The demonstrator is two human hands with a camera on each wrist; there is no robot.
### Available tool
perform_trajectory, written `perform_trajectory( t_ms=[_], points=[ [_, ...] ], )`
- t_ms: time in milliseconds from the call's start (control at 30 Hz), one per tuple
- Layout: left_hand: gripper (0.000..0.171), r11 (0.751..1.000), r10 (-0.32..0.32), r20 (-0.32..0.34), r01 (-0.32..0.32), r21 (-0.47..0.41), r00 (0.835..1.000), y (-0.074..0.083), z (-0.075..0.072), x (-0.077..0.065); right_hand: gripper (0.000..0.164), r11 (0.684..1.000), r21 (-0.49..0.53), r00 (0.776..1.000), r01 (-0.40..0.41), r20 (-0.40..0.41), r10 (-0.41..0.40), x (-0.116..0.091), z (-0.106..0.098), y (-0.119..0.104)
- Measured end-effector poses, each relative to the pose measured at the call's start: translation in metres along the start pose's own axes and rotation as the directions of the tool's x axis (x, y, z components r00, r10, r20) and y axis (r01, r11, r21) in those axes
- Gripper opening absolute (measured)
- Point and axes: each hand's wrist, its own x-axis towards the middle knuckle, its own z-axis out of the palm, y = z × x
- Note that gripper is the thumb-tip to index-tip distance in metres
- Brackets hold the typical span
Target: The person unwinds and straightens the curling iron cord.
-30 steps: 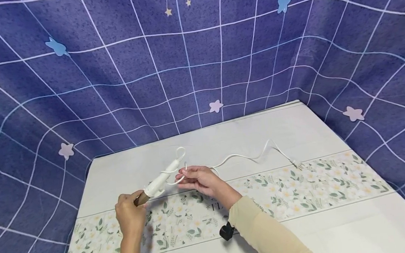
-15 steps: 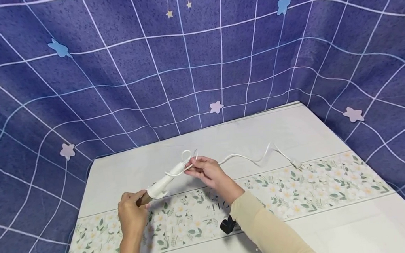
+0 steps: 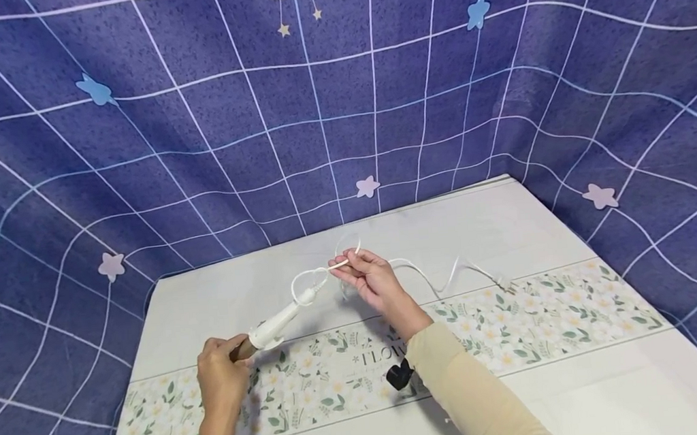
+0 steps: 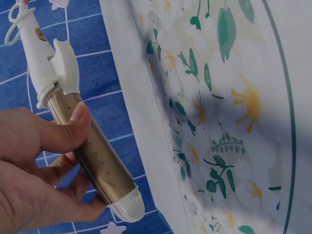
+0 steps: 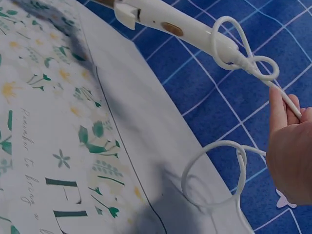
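Observation:
A white curling iron [image 3: 272, 324] with a gold-brown barrel [image 4: 92, 146] is held above the table, tilted with its cord end up and to the right. My left hand [image 3: 221, 374] grips the barrel, thumb on one side and fingers on the other, as the left wrist view shows. My right hand [image 3: 378, 283] pinches the white cord [image 5: 285, 100] a short way beyond the handle end. Between handle and fingers the cord makes small loops. Another loop [image 5: 214, 142] hangs below my right hand. A clamp lever [image 4: 67, 66] and a gold-brown button [image 5: 172, 29] show on the handle.
The cord runs on across the table to its plug [image 3: 504, 284], lying at the right. A white tabletop [image 3: 441, 224] with a flowered band [image 3: 553, 317] lies beneath. Blue gridded curtains [image 3: 339, 95] stand behind and at both sides.
My right hand has moved right and away, drawing the cord with it. The loop round the handle has slid off toward the cord end. My left hand keeps its grip on the curling iron.

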Motion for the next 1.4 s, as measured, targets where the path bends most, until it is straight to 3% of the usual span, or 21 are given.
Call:
perform_trajectory(
  t_ms=[500, 733, 933, 1167, 1400],
  points=[
    [0.041, 1.000, -0.024, -0.053, 0.024, 0.003, 0.998, -0.007, -0.005, -0.002, 0.018, 1.000, -0.003, 1.000, 0.013, 0.010, -0.013, 0.000, -0.007, -0.025],
    [0.042, 0.999, -0.037, -0.091, 0.038, 0.008, 0.995, -0.011, -0.009, 0.000, 0.014, 1.000, -0.026, 0.999, -0.002, -0.054, 0.001, 0.003, -0.011, -0.032],
    [0.043, 0.999, -0.040, -0.067, 0.040, -0.001, 0.997, -0.017, -0.015, 0.000, 0.014, 0.998, -0.047, 0.993, -0.033, -0.114, 0.027, 0.008, -0.016, -0.036],
    [0.043, 1.000, -0.004, -0.056, 0.004, 0.011, 0.998, -0.025, -0.018, 0.001, 0.016, 0.997, -0.063, 0.990, -0.044, -0.139, 0.035, 0.014, -0.016, -0.043],
    [0.042, 0.997, 0.069, -0.080, -0.065, 0.043, 0.994, -0.033, -0.020, 0.003, 0.018, 1.000, -0.016, 0.989, -0.023, -0.148, 0.021, 0.020, -0.013, -0.057]
  ],
)
